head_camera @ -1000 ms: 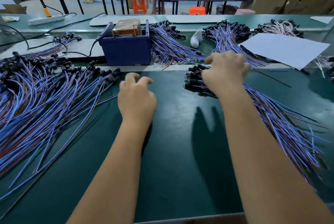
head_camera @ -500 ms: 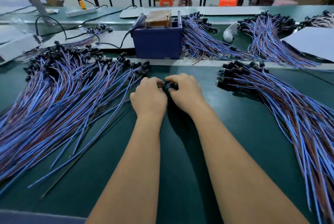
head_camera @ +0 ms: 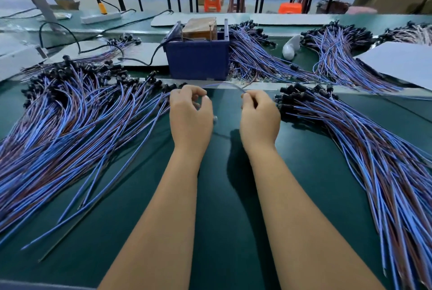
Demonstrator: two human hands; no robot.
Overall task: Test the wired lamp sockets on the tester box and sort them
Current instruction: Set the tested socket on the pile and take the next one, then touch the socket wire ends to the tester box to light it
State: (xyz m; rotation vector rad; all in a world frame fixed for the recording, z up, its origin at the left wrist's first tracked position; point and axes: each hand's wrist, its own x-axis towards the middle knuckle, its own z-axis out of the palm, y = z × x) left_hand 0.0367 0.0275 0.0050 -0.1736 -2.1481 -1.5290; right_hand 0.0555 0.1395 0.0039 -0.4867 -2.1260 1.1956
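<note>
Because the blue wire [head_camera: 224,85] is arching thin and blurred between both hands, it is risking a slip or a snag on the right pile [head_camera: 350,130] before reaching the tester box [head_camera: 198,60] just beyond; the left hand [head_camera: 190,116] is hovering palm down over the green surface [head_camera: 222,196], fingers curled, its grip seemingly pinching one end; the right hand [head_camera: 259,117] is curling its grip tight round the other end; forearms are lying near parallel; the socket itself is not showing clearly.

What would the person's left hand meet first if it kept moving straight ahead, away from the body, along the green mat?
Probably the blue tester box; the left hand points slightly left of its front wall, though depth is unclear.
</note>
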